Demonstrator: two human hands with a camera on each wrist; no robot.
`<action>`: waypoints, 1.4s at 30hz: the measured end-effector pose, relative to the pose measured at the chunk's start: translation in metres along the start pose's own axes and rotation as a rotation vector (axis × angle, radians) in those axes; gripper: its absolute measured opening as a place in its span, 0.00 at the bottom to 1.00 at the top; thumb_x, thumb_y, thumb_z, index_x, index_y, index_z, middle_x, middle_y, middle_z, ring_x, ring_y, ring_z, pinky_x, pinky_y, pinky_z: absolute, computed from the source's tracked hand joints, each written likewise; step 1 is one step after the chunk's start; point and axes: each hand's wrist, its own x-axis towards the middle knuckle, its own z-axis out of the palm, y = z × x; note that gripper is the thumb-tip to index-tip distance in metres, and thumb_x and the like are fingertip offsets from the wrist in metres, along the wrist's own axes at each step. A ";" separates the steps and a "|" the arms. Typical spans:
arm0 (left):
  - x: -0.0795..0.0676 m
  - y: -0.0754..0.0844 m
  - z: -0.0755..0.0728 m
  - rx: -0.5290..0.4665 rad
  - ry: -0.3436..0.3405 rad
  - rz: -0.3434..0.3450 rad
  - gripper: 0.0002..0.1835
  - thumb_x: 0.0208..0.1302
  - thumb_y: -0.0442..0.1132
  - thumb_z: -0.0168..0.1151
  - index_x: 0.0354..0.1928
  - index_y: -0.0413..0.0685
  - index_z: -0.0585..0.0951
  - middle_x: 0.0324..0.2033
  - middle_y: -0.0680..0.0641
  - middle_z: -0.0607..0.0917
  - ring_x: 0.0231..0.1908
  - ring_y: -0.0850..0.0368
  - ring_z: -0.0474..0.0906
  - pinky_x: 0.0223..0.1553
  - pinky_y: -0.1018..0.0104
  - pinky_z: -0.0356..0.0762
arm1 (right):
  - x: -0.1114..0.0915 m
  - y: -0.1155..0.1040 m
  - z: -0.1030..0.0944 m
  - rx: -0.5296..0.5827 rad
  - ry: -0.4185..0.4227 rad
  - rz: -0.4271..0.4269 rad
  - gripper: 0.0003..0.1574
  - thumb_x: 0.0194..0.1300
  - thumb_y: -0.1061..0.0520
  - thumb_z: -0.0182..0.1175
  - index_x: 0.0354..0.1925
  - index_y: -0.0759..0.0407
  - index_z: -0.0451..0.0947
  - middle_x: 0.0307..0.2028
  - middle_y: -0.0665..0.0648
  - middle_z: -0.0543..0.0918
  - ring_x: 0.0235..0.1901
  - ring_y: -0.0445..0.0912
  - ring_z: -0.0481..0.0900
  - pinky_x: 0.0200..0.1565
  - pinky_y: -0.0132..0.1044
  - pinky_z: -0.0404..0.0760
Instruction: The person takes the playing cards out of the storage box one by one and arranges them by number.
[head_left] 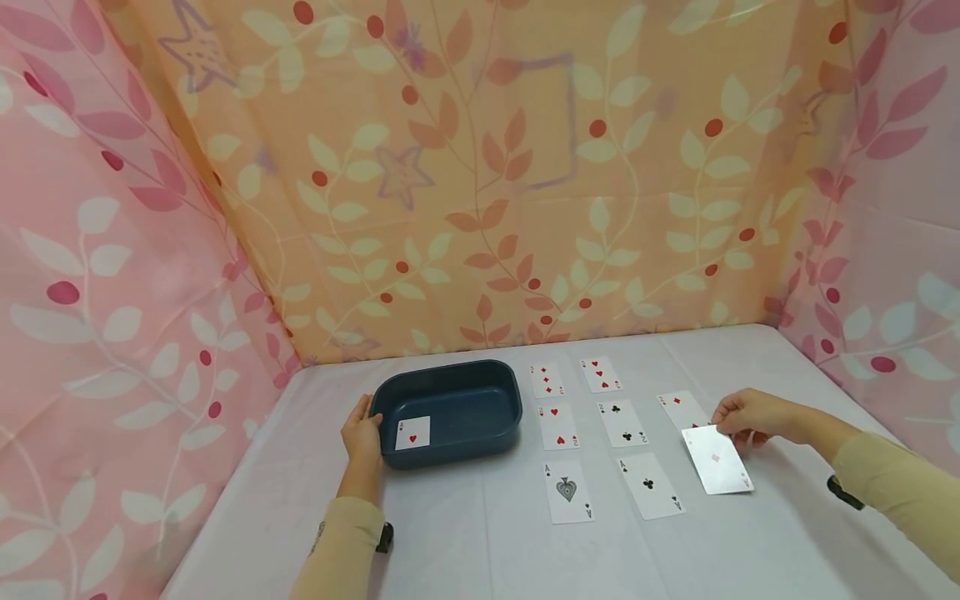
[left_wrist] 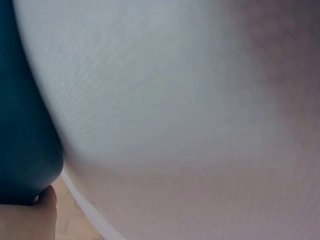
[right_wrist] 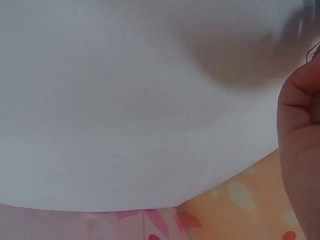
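Note:
My left hand grips the left end of a dark blue rectangular tray, with the thumb at its rim. An ace of hearts lies face up in the tray's near left part. In the left wrist view the tray fills the left edge, with part of the hand below it. On the right, my right hand pinches an ace of diamonds by its upper edge, face up. That card overlaps the two of diamonds behind it. Only the held card's corner shows in the right wrist view.
Between tray and right hand, face-up cards lie in rows: three of diamonds, three of hearts, two of hearts, two of clubs, ace of spades, ace of clubs. Patterned curtains surround the white-covered table.

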 end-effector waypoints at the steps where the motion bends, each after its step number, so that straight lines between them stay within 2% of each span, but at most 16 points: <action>1: 0.000 0.000 0.000 0.002 0.002 -0.001 0.30 0.71 0.23 0.42 0.74 0.40 0.57 0.72 0.42 0.59 0.72 0.53 0.53 0.70 0.63 0.50 | -0.001 0.001 0.000 -0.001 0.002 0.007 0.05 0.65 0.61 0.58 0.37 0.63 0.76 0.22 0.53 0.76 0.23 0.46 0.73 0.25 0.32 0.71; 12: 0.000 0.001 -0.002 -0.011 -0.005 -0.002 0.30 0.71 0.22 0.42 0.74 0.40 0.56 0.72 0.42 0.58 0.72 0.54 0.52 0.70 0.64 0.49 | -0.002 0.006 0.004 0.001 -0.042 0.018 0.05 0.66 0.61 0.60 0.36 0.62 0.73 0.22 0.54 0.76 0.22 0.46 0.73 0.24 0.29 0.68; 23: 0.001 0.004 -0.003 -0.010 0.005 0.005 0.30 0.70 0.22 0.42 0.73 0.40 0.57 0.72 0.43 0.60 0.71 0.54 0.53 0.70 0.64 0.49 | 0.004 0.009 0.004 0.015 -0.078 -0.066 0.06 0.65 0.63 0.60 0.39 0.64 0.73 0.24 0.52 0.73 0.22 0.44 0.72 0.24 0.28 0.71; 28: 0.000 0.004 -0.003 -0.008 0.006 -0.001 0.30 0.70 0.22 0.42 0.73 0.39 0.58 0.72 0.42 0.60 0.71 0.53 0.53 0.70 0.64 0.50 | 0.004 0.008 0.005 -0.025 -0.072 -0.055 0.07 0.65 0.61 0.62 0.39 0.62 0.74 0.23 0.53 0.72 0.23 0.45 0.70 0.24 0.28 0.70; 35: -0.002 0.004 -0.001 -0.023 -0.007 0.009 0.30 0.70 0.22 0.41 0.73 0.38 0.56 0.72 0.41 0.58 0.71 0.52 0.52 0.70 0.64 0.49 | 0.012 0.002 0.003 -0.031 -0.053 -0.175 0.08 0.67 0.59 0.59 0.40 0.64 0.75 0.23 0.53 0.72 0.22 0.42 0.68 0.24 0.27 0.68; 42: -0.001 0.001 -0.001 -0.027 -0.004 0.008 0.30 0.70 0.22 0.41 0.73 0.38 0.57 0.72 0.41 0.59 0.71 0.52 0.53 0.70 0.63 0.50 | 0.027 -0.023 0.010 0.086 -0.010 -0.240 0.19 0.70 0.56 0.56 0.47 0.73 0.72 0.29 0.57 0.76 0.27 0.45 0.72 0.29 0.33 0.75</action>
